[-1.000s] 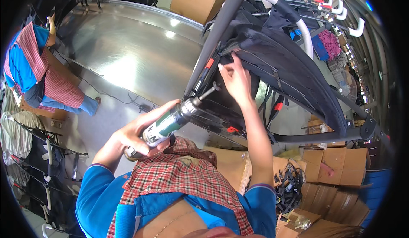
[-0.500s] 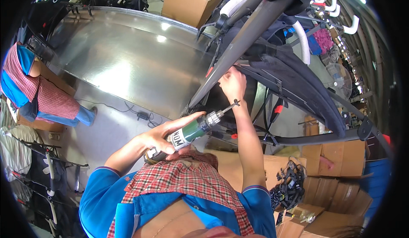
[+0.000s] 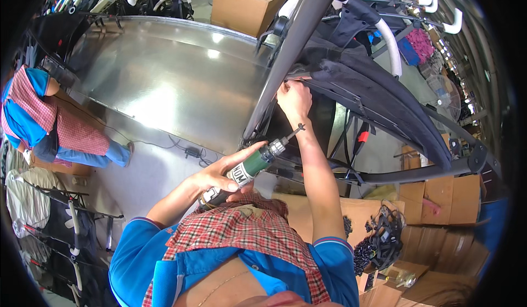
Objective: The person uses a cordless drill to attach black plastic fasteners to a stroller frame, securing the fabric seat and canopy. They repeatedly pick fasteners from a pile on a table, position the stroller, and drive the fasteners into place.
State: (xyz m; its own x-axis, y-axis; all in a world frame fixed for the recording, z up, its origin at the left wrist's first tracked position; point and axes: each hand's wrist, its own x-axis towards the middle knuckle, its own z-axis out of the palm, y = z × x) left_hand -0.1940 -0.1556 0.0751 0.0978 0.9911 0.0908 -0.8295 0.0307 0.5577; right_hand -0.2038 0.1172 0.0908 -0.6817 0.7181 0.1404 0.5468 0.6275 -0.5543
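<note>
Drill [image 3: 257, 165], green-bodied, one: gripped in my left hand [image 3: 215, 179], above my lap. Bit [image 3: 292, 135]: clear of my arm a second ago, now crossing in front of my right forearm [image 3: 320, 167]; contact cannot be told. Right hand [image 3: 295, 99], apart from the left: one finger reaching up a second ago, now fingers curled in where frame tube [image 3: 299, 38], grey, adjoins black fabric [image 3: 365, 84]. Item pinched, if any: hidden. Reading: present work seems bare-handed, drill in waiting. Beyond, left: metal-topped table [image 3: 164, 65]. Farther: cardboard box [image 3: 241, 5], one, closed.
</note>
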